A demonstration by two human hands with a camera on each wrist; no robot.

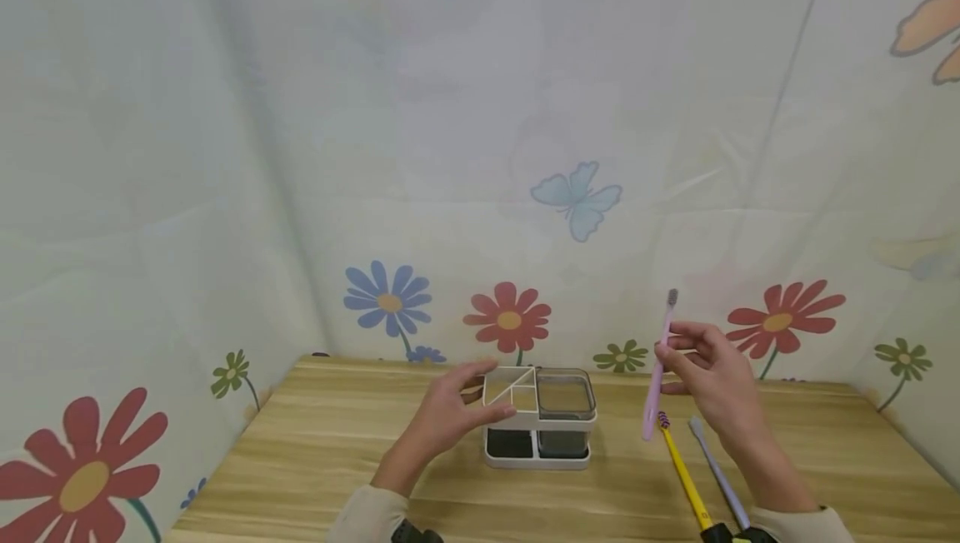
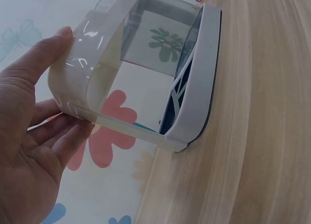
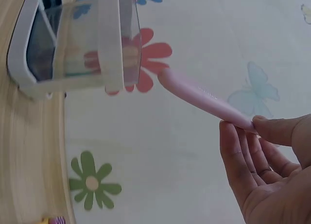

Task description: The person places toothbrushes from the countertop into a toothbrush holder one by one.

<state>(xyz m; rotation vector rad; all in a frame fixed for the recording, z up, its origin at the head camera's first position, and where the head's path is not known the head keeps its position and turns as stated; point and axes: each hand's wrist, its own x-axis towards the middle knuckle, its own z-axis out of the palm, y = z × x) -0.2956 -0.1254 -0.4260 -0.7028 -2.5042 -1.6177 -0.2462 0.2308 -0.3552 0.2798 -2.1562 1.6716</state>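
Observation:
A white toothbrush holder [image 1: 540, 424] with a divided top, a clear cup [image 1: 566, 394] on its right side and a dark base tray stands on the table. My left hand [image 1: 447, 411] grips its upper rim from the left, thumb on the front side and fingers round the back. In the left wrist view, thumb and fingertips press against the holder's glossy white upper band [image 2: 80, 63]. Between thumb and fingers, my right hand [image 1: 718, 378] pinches a pink toothbrush [image 1: 655, 391] in the air, right of the holder. Its bristles point up and its handle end points down.
On the wooden table [image 1: 330, 443], a yellow toothbrush [image 1: 686, 475] and a greyish-purple toothbrush [image 1: 718, 468] lie below the right hand, near the right forearm. Behind the table hangs a pale curtain [image 1: 420, 110] printed with flowers and butterflies.

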